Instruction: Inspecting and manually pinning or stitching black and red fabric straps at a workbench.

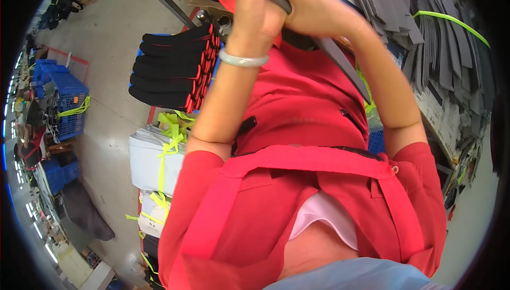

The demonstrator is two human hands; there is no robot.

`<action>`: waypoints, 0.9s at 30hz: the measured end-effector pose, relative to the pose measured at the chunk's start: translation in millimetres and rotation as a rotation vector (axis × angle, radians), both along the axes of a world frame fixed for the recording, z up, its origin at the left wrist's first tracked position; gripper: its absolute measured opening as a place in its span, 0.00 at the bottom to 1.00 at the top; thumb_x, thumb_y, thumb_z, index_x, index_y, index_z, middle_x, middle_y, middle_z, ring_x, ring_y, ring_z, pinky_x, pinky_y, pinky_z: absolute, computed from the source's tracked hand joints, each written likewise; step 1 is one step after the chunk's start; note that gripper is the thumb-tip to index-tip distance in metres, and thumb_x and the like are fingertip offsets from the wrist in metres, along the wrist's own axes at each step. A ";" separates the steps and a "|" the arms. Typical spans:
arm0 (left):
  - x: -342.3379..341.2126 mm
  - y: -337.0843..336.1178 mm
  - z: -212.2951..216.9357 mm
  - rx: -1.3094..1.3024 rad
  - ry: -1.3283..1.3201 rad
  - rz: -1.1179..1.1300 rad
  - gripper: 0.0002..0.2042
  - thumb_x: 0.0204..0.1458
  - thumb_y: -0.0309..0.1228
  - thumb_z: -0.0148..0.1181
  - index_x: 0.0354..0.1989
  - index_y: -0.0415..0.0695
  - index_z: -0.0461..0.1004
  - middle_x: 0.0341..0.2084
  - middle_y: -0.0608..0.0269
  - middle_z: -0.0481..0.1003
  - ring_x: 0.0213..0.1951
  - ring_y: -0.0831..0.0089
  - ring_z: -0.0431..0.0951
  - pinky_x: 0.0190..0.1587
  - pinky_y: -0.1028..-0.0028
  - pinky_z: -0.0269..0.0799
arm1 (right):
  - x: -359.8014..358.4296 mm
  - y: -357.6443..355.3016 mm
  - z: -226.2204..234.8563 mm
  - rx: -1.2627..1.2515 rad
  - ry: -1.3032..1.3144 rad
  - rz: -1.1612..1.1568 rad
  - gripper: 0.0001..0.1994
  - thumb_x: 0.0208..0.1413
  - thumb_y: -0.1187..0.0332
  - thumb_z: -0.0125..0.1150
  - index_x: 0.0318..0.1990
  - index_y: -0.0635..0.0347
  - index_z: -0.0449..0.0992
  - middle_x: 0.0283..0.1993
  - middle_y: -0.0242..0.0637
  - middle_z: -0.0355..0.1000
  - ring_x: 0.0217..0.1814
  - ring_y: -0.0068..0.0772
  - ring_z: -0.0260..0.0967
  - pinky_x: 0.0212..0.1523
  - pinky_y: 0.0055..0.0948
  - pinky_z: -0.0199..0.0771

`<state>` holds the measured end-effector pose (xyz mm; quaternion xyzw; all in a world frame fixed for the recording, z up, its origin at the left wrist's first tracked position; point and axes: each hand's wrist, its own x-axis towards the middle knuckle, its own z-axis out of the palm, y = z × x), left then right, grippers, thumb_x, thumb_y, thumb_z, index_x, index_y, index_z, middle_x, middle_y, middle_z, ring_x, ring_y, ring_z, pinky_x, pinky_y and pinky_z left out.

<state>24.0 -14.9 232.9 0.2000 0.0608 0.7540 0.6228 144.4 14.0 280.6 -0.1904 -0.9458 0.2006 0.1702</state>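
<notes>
The room is brightly and evenly lit from overhead, so the pale floor [111, 114] shows a soft sheen and hardly any hard shadows fall anywhere. The fisheye bends everything hard toward the rim, where a black border closes in and the rows of ceiling lights smear into small streaks at the far left. Both hands, close to the lens, look slightly soft.
</notes>
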 end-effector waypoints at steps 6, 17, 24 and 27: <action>-20.6 4.3 -37.3 -0.127 -0.117 -0.140 0.13 0.59 0.31 0.51 0.45 0.34 0.66 0.29 0.58 0.71 0.35 0.63 0.72 0.46 0.62 0.71 | 20.3 -24.5 -57.5 0.142 0.246 0.024 0.33 0.43 0.75 0.57 0.62 0.54 0.60 0.58 0.50 0.65 0.59 0.51 0.64 0.55 0.40 0.69; -8.3 -11.9 -118.0 -0.463 -0.090 -0.081 0.14 0.58 0.35 0.55 0.42 0.35 0.70 0.30 0.57 0.75 0.40 0.63 0.75 0.52 0.63 0.71 | 26.3 -48.0 -119.4 -0.037 -0.225 -0.234 0.21 0.45 0.76 0.52 0.51 0.56 0.66 0.53 0.41 0.67 0.40 0.51 0.74 0.35 0.49 0.74; 7.1 -18.3 -42.8 -0.274 -0.008 -0.033 0.12 0.58 0.30 0.54 0.44 0.35 0.69 0.30 0.55 0.73 0.43 0.62 0.75 0.53 0.64 0.72 | 12.7 -27.3 -79.8 0.066 -0.050 -0.192 0.15 0.45 0.75 0.54 0.44 0.60 0.69 0.43 0.44 0.71 0.42 0.50 0.72 0.36 0.48 0.74; 2.4 -2.6 -65.0 -0.266 -0.029 0.017 0.07 0.56 0.27 0.55 0.38 0.37 0.70 0.28 0.58 0.74 0.35 0.66 0.76 0.48 0.66 0.73 | 13.4 -30.8 -87.7 0.122 -0.062 -0.233 0.16 0.43 0.76 0.55 0.43 0.61 0.70 0.41 0.45 0.71 0.43 0.49 0.72 0.36 0.47 0.74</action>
